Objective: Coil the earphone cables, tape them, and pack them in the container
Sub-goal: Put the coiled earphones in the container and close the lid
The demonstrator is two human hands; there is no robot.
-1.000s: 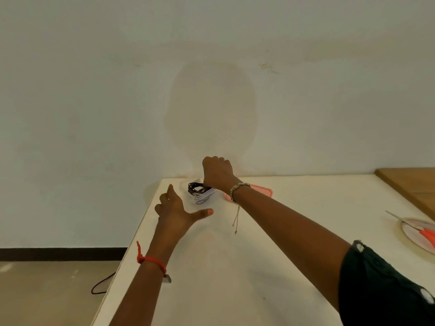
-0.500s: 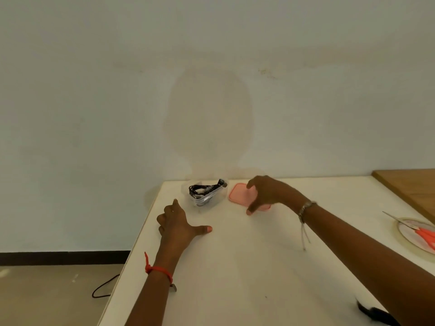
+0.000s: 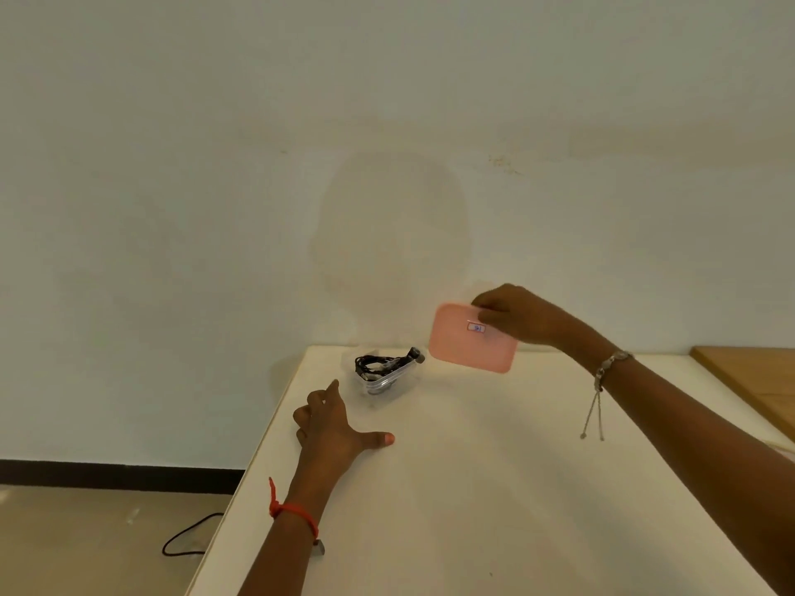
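Two bare forearms, no sleeves in shot, jewellery on both wrists.

Left hand (image 3: 331, 428): red string bracelet (image 3: 297, 511) round the wrist w/ a loose red end sticking up on the outer side; small grey tag or clasp hangs under it at the wrist's lower edge, too small to make out. Thumbnail looks pinkish-orange, maybe polish, can't be sure. Right hand (image 3: 522, 316): thin silver-tone chain bracelet (image 3: 611, 364) w/ small beads or links across the wrist; two fine strands dangle down from it, each w/ a tiny weight at the tip. No rings visible on either hand, no watch. Both arms uncovered right to the frame edge.
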